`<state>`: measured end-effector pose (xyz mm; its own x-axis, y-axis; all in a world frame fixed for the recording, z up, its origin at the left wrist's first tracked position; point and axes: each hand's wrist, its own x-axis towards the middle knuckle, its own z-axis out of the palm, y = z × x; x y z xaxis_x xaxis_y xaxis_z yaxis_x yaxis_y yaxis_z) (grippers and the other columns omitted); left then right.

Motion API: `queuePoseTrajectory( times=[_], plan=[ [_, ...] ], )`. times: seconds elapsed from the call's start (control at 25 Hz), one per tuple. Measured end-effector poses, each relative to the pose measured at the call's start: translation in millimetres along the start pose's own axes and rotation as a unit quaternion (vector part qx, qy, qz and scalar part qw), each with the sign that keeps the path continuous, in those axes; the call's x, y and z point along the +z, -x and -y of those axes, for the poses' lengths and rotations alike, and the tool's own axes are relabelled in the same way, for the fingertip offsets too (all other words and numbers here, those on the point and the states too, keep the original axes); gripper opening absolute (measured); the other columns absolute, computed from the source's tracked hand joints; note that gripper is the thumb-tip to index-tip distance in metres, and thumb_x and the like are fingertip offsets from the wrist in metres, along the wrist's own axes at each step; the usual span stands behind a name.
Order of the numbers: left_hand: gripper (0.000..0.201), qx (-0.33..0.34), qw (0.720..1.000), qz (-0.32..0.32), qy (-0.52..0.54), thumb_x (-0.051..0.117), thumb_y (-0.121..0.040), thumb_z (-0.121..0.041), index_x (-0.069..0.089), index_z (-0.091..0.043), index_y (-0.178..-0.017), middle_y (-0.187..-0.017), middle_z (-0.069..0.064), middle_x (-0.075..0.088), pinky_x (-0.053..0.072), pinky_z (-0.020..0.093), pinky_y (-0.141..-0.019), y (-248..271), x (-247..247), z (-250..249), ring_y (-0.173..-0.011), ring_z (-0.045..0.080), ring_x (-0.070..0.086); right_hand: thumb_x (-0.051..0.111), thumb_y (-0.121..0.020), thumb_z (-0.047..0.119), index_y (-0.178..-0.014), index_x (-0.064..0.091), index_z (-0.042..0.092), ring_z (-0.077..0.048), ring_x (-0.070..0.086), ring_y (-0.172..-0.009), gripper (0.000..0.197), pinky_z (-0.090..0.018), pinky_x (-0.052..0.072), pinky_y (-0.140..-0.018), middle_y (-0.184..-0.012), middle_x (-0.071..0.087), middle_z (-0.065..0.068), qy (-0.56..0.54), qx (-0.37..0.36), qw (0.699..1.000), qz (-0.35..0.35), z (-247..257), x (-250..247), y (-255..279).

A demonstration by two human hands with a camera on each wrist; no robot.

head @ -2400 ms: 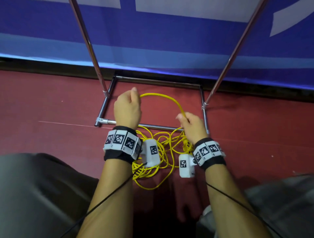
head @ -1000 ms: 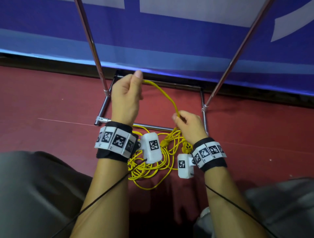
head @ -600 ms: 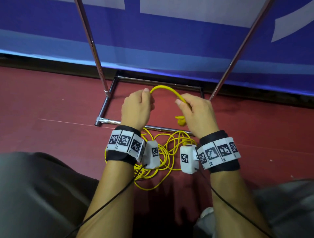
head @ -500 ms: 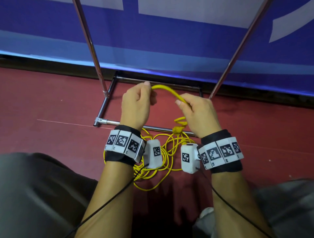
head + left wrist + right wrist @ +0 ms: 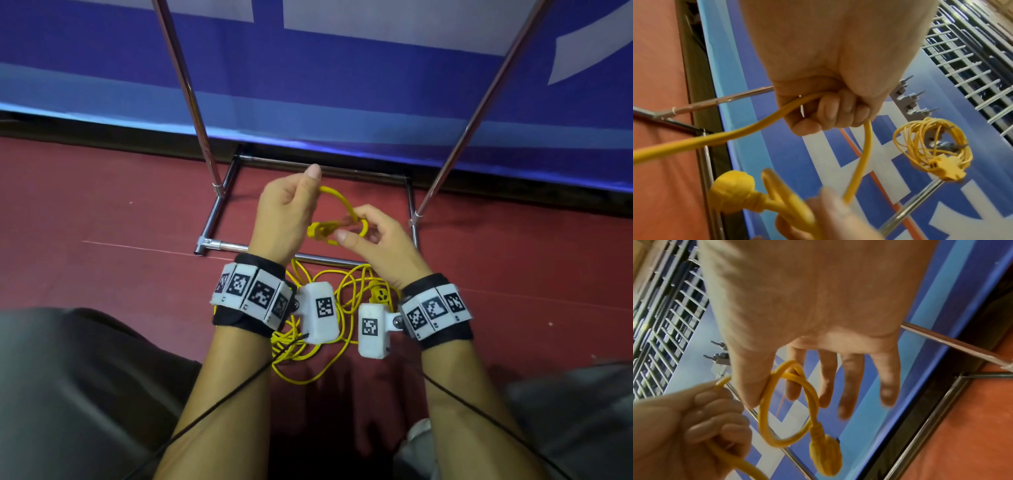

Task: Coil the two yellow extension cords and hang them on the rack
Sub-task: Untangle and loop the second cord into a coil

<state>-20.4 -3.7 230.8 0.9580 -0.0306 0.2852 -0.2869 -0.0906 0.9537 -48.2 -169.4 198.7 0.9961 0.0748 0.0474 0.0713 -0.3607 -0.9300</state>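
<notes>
Left-wrist view: one coil (image 5: 932, 144) already hangs on the rack (image 5: 906, 104); the second cord (image 5: 337, 209) barely started, left hand (image 5: 287, 212) gripping it, right hand (image 5: 380, 240) pinching its first loop.

Sports hall or arena, by the look of it.
Red floor (image 5: 102, 212) below, blue-and-white banner (image 5: 342, 85) across the top, tiered railings (image 5: 966, 48) at upper right of the left-wrist view.

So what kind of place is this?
Probably a sports hall or arena: a red floor, a big blue banner along the wall, and what look like rows of stands.
</notes>
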Motion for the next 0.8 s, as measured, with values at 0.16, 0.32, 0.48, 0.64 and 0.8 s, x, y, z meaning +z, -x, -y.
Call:
queuePoseTrajectory(
  times=[0.16,0.32,0.48,0.64,0.8],
  plan=[
    [0.049,-0.078,0.987,0.053,-0.127,0.046,-0.089,-0.056,0.061,-0.021,-0.058,-0.048,-0.003,0.056,0.05,0.04,-0.061,-1.4,-15.6,26.5,-0.05,0.021,0.054,0.084,-0.064,0.038,-0.077,0.061,0.025,-0.012,0.048,-0.056,0.029,-0.028,0.038,-0.057,-0.07,0.054,-0.006,0.087,0.007,0.994,-0.06,-1.5,-0.2,-0.5],
    [0.062,-0.087,0.965,0.133,-0.207,0.045,-0.081,-0.073,0.063,-0.015,-0.069,-0.057,0.0,0.062,0.051,0.038,-0.065,4.0,7.6,13.2,-0.061,0.021,0.061,0.087,-0.06,0.016,-0.084,0.066,0.014,-0.002,0.043,-0.061,0.033,-0.016,0.033,-0.062,-0.084,0.049,0.003,0.172,-0.045,0.98,-0.088,10.3,8.7,-1.9],
    [0.05,-0.118,0.984,0.118,-0.068,0.065,-0.074,-0.064,0.055,-0.016,-0.07,-0.059,-0.006,0.057,0.04,0.031,-0.059,8.5,17.7,20.1,-0.056,0.012,0.049,0.086,-0.058,0.011,-0.092,0.065,0.009,-0.005,0.046,-0.065,0.04,-0.007,0.035,-0.064,-0.092,0.052,0.0,0.16,-0.067,0.983,-0.052,22.8,10.4,1.8],
    [0.046,-0.13,0.986,0.099,0.04,0.076,-0.067,-0.053,0.048,-0.019,-0.08,-0.064,0.002,0.056,0.045,0.035,-0.059,5.9,12.6,19.9,-0.059,0.02,0.058,0.073,-0.059,0.006,-0.124,0.052,0.024,-0.018,0.063,-0.09,0.071,-0.033,0.056,-0.078,-0.113,0.054,-0.002,0.002,-0.052,0.999,-0.009,30.7,11.5,3.6],
    [0.03,-0.116,0.989,0.064,0.065,0.071,-0.072,-0.022,0.047,-0.015,-0.089,-0.068,0.003,0.051,0.042,0.027,-0.047,5.4,8.0,16.1,-0.052,0.014,0.052,0.059,-0.067,-0.009,-0.139,0.033,0.029,-0.012,0.064,-0.101,0.085,-0.026,0.053,-0.089,-0.131,0.053,-0.006,-0.136,-0.045,0.988,0.059,34.8,9.1,1.7]
  ],
)
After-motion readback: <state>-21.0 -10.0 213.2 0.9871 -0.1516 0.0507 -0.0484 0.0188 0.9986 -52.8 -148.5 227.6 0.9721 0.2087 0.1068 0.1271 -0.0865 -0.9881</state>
